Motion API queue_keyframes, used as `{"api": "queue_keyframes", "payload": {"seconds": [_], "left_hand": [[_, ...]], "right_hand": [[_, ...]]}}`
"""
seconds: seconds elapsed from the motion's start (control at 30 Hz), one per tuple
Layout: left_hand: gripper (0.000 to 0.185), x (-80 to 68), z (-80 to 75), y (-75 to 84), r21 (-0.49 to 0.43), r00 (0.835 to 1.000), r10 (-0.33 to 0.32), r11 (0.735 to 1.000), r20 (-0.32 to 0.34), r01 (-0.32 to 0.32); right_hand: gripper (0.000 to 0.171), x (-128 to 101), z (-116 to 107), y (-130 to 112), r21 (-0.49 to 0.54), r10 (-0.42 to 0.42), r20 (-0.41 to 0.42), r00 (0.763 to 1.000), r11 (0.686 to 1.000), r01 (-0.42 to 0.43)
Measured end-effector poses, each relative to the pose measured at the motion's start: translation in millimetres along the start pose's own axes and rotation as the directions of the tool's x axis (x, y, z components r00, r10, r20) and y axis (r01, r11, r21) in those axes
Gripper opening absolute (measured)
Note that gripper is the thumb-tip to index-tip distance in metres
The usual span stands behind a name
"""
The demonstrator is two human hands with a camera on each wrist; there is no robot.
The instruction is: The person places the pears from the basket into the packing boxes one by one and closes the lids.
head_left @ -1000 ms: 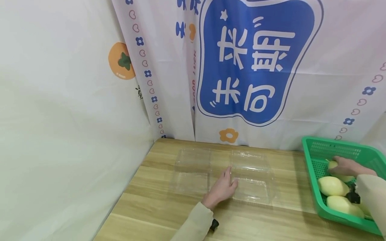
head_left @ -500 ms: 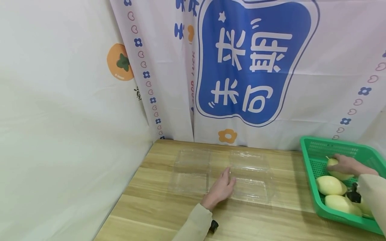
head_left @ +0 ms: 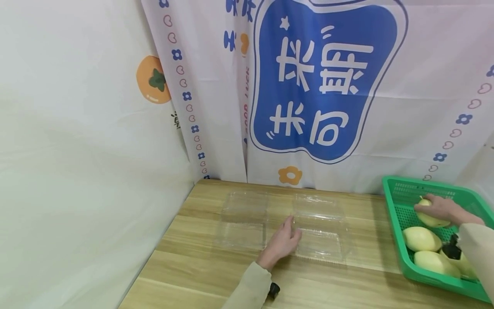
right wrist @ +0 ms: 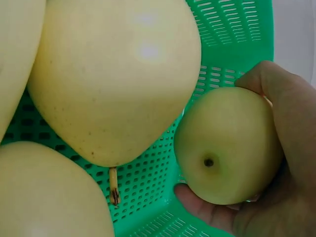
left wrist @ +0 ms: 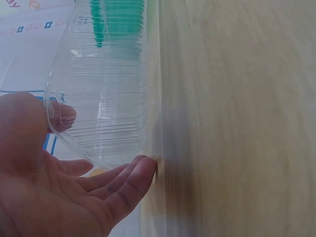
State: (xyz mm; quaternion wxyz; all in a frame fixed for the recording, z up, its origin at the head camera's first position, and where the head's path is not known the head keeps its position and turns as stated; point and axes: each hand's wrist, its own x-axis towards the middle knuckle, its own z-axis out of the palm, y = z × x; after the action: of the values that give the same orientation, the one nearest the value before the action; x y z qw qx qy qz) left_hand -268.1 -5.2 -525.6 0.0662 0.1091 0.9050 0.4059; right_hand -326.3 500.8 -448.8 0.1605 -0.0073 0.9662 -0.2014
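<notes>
My right hand (head_left: 440,208) grips a pale yellow-green pear (right wrist: 222,148) inside the green plastic basket (head_left: 393,227). In the right wrist view, its thumb and fingers wrap the fruit's sides and the blossom end faces the camera. Several other pears (head_left: 422,238) lie in the basket beside it. My left hand (head_left: 281,242) rests at the left edge of a clear plastic box (head_left: 320,242), its fingers loosely extended. In the left wrist view, the thumb (left wrist: 61,116) shows through the box's transparent wall, and the fingertips (left wrist: 143,170) lie by the tabletop.
A second clear plastic box (head_left: 244,234) stands to the left of the first on the wooden table (head_left: 185,270). Behind the table hangs a printed white cloth (head_left: 417,128). A pale cloth wall (head_left: 88,171) borders the table's left side.
My right hand has raised the pear slightly inside the basket. The left hand stays by the box. The whole head view has shifted a little.
</notes>
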Motion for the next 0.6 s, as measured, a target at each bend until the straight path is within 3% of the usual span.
{"api": "queue_keyframes", "payload": {"seconds": [0.6], "left_hand": [[0.063,-0.7,0.7,-1.4,-0.022,1.000,-0.006,1.000,-0.008,0.006]], "right_hand": [[0.082,-4.1,-7.6,-20.0,-0.050,-0.091,-0.164,0.982,0.995,0.084]]}}
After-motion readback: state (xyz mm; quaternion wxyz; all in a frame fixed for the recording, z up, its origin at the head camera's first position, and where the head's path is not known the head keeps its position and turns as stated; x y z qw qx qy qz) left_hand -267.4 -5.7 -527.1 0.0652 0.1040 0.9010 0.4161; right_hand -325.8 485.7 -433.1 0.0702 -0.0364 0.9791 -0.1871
